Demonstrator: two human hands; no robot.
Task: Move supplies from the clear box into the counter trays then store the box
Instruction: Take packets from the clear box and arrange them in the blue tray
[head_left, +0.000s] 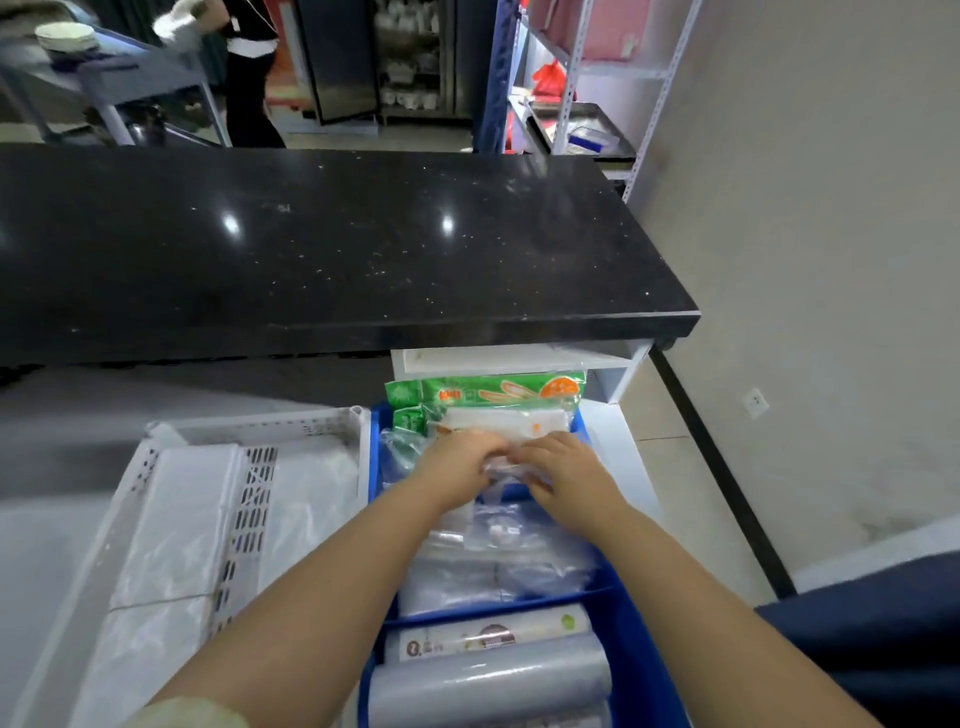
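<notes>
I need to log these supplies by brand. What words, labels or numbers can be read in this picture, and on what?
Green packet at the far end of the blue tray: orange print, too blurred to read.
White roll label near the camera: dark print and round logos, too small to read.
Small white tag on the clear bags: unreadable.
Nothing else carries text; no word can be quoted with confidence.

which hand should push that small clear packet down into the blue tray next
Either could, but the left hand looks slightly better placed: its fingers lie over the small clear packet, while the right hand touches only its right edge inside the blue tray.
</notes>
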